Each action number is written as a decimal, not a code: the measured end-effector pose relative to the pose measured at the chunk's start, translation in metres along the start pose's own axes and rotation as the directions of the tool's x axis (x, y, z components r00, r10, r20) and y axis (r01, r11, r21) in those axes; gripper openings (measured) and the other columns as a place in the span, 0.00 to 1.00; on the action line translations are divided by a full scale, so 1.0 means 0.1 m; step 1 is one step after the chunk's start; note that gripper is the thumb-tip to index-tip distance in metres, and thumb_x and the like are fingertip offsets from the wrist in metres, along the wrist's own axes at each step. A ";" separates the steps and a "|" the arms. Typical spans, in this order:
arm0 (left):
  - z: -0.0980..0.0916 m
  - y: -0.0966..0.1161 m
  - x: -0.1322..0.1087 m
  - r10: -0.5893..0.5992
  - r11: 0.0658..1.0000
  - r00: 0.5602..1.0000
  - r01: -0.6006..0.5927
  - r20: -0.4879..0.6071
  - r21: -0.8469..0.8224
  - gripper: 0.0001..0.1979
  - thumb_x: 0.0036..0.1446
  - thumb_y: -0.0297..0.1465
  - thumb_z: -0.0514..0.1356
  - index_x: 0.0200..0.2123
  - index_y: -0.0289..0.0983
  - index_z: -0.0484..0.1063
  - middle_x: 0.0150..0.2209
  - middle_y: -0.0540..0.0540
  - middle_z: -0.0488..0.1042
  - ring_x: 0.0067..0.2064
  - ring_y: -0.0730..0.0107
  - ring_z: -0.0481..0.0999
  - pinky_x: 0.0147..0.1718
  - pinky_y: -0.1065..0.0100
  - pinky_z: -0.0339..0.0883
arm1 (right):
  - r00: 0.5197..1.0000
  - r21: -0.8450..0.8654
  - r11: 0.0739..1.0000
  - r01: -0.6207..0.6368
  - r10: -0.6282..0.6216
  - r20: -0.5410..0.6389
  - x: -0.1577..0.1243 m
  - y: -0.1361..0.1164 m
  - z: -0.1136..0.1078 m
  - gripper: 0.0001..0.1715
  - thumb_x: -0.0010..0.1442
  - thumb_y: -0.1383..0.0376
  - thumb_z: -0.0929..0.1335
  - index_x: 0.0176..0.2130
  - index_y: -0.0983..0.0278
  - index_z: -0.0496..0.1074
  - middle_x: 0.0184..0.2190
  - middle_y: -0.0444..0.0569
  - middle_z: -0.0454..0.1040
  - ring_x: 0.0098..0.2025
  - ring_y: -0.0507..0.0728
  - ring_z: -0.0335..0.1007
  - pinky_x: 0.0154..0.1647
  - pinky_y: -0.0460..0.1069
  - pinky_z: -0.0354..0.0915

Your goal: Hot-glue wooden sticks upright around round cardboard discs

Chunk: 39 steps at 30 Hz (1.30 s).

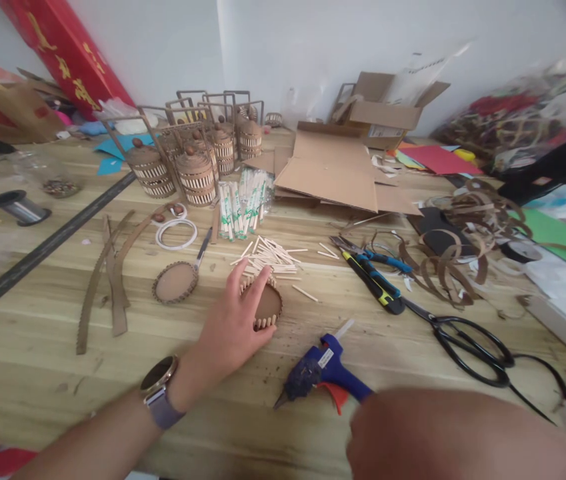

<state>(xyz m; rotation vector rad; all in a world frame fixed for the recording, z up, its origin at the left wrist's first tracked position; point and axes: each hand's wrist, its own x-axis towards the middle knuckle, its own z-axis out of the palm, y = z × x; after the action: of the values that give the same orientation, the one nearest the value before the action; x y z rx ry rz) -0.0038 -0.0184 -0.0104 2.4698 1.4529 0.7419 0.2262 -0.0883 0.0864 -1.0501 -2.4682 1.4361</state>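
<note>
My left hand [233,320], with a watch on its wrist, grips a small round cardboard base [269,305] on the wooden table. Thumb and fingers span its rim, where short wooden sticks stand upright along part of the edge. A loose pile of matching sticks [275,257] lies just beyond. In front, a blue hot glue gun [330,367] rests on its side, nozzle to the lower left. My right hand [407,433] is blurred at the lower right, by the end of the glue gun's handle; its fingers are hidden. A second round base [175,282] lies left of my left hand.
Finished basket-like cardboard models [195,177] stand at the back left. Wrapped stick bundles [243,203] and cardboard sheets [330,167] lie behind the pile. A utility knife [373,280], black scissors [473,347] and curled cardboard strips [463,253] occupy the right.
</note>
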 end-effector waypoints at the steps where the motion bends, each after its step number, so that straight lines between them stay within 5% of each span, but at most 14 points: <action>1: 0.00 0.00 0.00 0.000 1.000 1.000 0.000 0.002 -0.001 0.49 0.47 0.29 0.69 0.67 0.46 0.46 0.66 0.34 0.46 0.64 0.39 0.61 0.54 0.46 0.69 | 0.998 -0.024 0.999 -0.046 0.044 -0.053 0.10 0.04 -0.06 0.11 0.58 0.56 0.69 0.27 0.56 0.76 0.22 0.42 0.76 0.24 0.53 0.70 0.26 0.46 0.63; 2: 0.00 0.00 0.00 -0.001 1.000 1.000 0.001 0.002 0.000 0.49 0.47 0.29 0.69 0.67 0.46 0.46 0.66 0.33 0.46 0.64 0.39 0.61 0.54 0.45 0.69 | 0.983 -0.063 0.990 -0.126 0.116 -0.142 0.22 0.10 -0.13 0.09 0.59 0.61 0.67 0.29 0.57 0.76 0.24 0.42 0.77 0.25 0.52 0.71 0.27 0.45 0.63; 4: 0.01 0.00 0.00 -0.006 1.000 1.000 0.006 0.000 0.006 0.49 0.47 0.29 0.69 0.67 0.46 0.46 0.67 0.33 0.46 0.64 0.39 0.61 0.54 0.44 0.69 | 0.865 -0.202 0.926 -0.319 0.197 -0.461 0.49 0.26 -0.26 0.07 0.58 0.68 0.66 0.29 0.60 0.72 0.27 0.44 0.77 0.28 0.53 0.70 0.29 0.46 0.61; 6: 0.01 0.00 0.00 -0.009 1.000 1.000 0.010 -0.002 0.013 0.49 0.47 0.29 0.69 0.67 0.46 0.47 0.66 0.33 0.47 0.64 0.38 0.61 0.53 0.44 0.69 | 0.810 -0.301 0.854 -0.424 0.209 -0.548 0.71 0.44 -0.34 0.06 0.55 0.73 0.67 0.35 0.63 0.71 0.32 0.49 0.77 0.33 0.55 0.70 0.33 0.46 0.61; 12: 0.00 0.01 0.01 -0.017 1.000 1.000 0.017 0.013 0.006 0.48 0.46 0.28 0.70 0.66 0.44 0.49 0.66 0.32 0.47 0.64 0.38 0.61 0.53 0.45 0.69 | 0.849 -0.353 0.818 -0.454 0.278 -0.449 0.88 0.72 -0.30 0.16 0.56 0.77 0.64 0.46 0.69 0.68 0.33 0.52 0.77 0.35 0.57 0.71 0.34 0.47 0.59; 19: -0.01 0.01 0.01 -0.016 1.000 1.000 0.016 0.018 -0.001 0.48 0.46 0.28 0.70 0.66 0.43 0.49 0.66 0.32 0.47 0.65 0.36 0.60 0.54 0.43 0.68 | 0.905 -0.363 0.866 -0.343 0.200 -0.376 0.75 0.65 -0.34 0.13 0.57 0.76 0.63 0.40 0.67 0.72 0.35 0.52 0.76 0.36 0.56 0.70 0.37 0.46 0.61; 24: 0.00 0.01 0.01 -0.019 1.000 1.000 0.019 0.021 0.007 0.49 0.45 0.28 0.71 0.66 0.44 0.49 0.66 0.32 0.47 0.65 0.36 0.60 0.54 0.43 0.68 | 0.940 -0.160 0.968 -0.195 0.138 -0.311 0.72 0.49 -0.31 0.08 0.57 0.74 0.65 0.35 0.64 0.73 0.27 0.43 0.73 0.28 0.52 0.67 0.30 0.44 0.60; 39: 0.03 -0.01 0.00 -0.005 1.000 1.000 0.005 0.013 0.020 0.51 0.45 0.30 0.71 0.67 0.46 0.46 0.67 0.32 0.46 0.62 0.37 0.64 0.49 0.47 0.73 | 0.938 -0.239 0.967 -0.092 0.003 -0.347 0.88 0.57 -0.08 0.07 0.59 0.74 0.67 0.36 0.65 0.75 0.29 0.45 0.74 0.29 0.52 0.68 0.30 0.44 0.60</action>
<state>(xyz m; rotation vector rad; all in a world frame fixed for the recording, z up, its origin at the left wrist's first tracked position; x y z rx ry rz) -0.0034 -0.0171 -0.0131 2.4800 1.4685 0.7120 0.1918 -0.0112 0.0240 -1.2888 -2.4160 0.8650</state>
